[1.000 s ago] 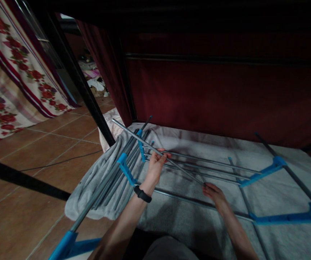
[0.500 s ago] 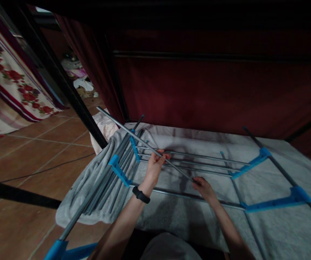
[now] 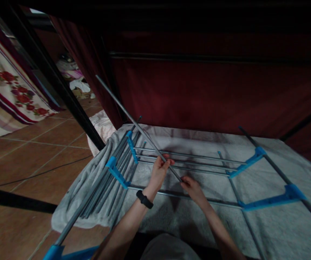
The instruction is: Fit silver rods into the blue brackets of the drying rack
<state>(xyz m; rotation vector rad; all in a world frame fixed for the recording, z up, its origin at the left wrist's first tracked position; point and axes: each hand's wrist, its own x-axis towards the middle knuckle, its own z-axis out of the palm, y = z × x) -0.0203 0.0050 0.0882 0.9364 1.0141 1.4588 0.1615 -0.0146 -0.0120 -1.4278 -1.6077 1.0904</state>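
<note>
Metal rod, aslant, upper end leftward

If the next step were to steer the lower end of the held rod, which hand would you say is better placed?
Probably the right hand: it grips the rod at its lower end, while the left hand holds it farther up.

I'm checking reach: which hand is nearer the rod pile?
Left: the left hand is to the right of the rod pile; the right hand is farther right.
</note>
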